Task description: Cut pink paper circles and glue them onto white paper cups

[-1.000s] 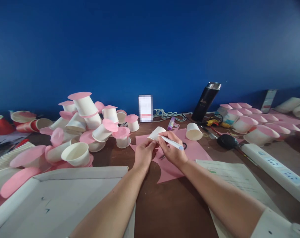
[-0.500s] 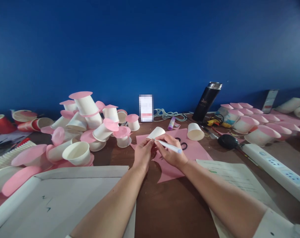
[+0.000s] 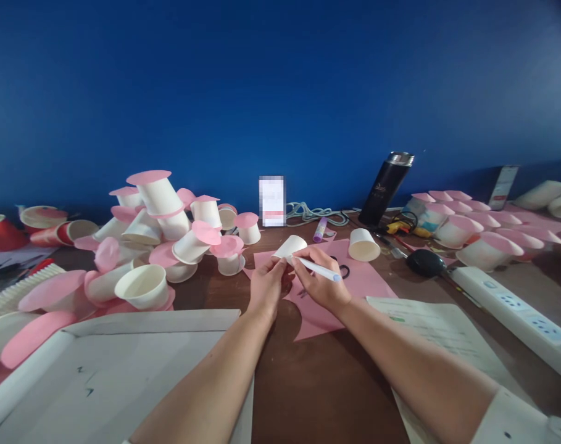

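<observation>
Nearest: a grey cardboard tray (image 3: 123,364) at lower left and printed sheets of paper (image 3: 440,333) at lower right, both on the brown table (image 3: 317,382).

Further in, over a sheet of pink paper (image 3: 363,277): left hand (image 3: 267,288) pinching a small white paper cup (image 3: 289,247) at its lower edge; right hand (image 3: 321,279) closed around a white pen (image 3: 318,269), tip at the cup's side. Cup plain white, tilted on its side, open mouth turned up and away, held just above the pink sheet. Black scissor handles (image 3: 343,271) peeking out just past the right hand.

Against half a second ago: cup and both hands shifted only slightly, pen tip lying a little nearer the cup wall, grip unchanged.

Beyond: another white cup (image 3: 363,245) lying on the pink sheet's far corner, a purple glue stick (image 3: 319,229), a heap of pink-capped cups (image 3: 169,234) to the left, rows of capped cups (image 3: 474,228) to the right, a white power strip (image 3: 516,314), a black flask (image 3: 386,188) by the blue wall (image 3: 280,92).
</observation>
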### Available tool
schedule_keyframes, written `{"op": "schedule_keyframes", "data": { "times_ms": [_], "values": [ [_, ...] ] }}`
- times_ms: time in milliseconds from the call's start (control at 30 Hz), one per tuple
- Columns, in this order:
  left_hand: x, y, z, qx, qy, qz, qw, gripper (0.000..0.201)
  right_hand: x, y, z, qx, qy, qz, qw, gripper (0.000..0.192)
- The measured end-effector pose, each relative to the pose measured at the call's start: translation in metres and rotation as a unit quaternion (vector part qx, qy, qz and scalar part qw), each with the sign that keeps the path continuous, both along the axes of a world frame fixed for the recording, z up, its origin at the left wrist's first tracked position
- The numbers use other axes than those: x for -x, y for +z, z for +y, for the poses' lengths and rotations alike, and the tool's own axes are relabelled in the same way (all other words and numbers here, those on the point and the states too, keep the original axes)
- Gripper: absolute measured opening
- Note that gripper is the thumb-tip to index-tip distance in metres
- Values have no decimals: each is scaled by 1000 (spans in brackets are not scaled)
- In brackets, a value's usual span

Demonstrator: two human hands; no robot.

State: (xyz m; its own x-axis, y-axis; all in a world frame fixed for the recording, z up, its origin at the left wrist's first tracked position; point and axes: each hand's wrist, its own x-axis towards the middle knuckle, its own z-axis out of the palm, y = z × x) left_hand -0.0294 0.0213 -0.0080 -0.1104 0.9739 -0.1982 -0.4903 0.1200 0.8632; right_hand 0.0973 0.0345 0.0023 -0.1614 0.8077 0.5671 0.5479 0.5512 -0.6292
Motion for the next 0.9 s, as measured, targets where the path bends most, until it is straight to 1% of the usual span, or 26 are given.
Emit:
{"op": "schedule_keyframes", "data": {
  "times_ms": [67, 100, 233, 400, 433, 567, 600, 733, 767, 800, 900],
  "values": [
    [0, 0, 0, 15, -2, 2, 1000, 28, -1, -1, 1, 4, -26, 7, 1000, 11],
    [0, 1, 0, 18, 0, 1, 1000, 27, -1, -1, 2, 5, -26, 6, 1000, 11],
    [0, 1, 1, -4, 15, -6, 1000, 25, -1, 0, 1, 4, 10, -21, 1000, 10],
    [0, 2, 0, 14, 13, -5, 1000, 23, -1, 1, 0, 7, -39, -5, 999, 11],
    [1, 2, -1, 12, 14, -8, 1000, 22, -1, 2, 0, 8, -36, -4, 999, 11],
    [1, 3, 0, -19, 31, -24, 999, 18, 0, 3, -1, 9, 20, -26, 999, 10],
    [1, 3, 0, -22, 34, -30, 999, 18, 0, 3, -1, 7, 21, -30, 999, 10],
    [1, 4, 1, -2, 36, -40, 999, 19, -2, 3, 0, -3, -34, -11, 999, 10],
    [1, 4, 1, 1, 37, -41, 998, 19, -2, 3, 0, -2, -36, -9, 999, 10],
    [1, 4, 1, 1, 38, -43, 998, 19, -2, 4, 0, 0, -28, -11, 1000, 10],
    [1, 4, 1, -15, 38, -53, 998, 18, -2, 4, -2, 3, 27, -31, 999, 9]
  ]
}}
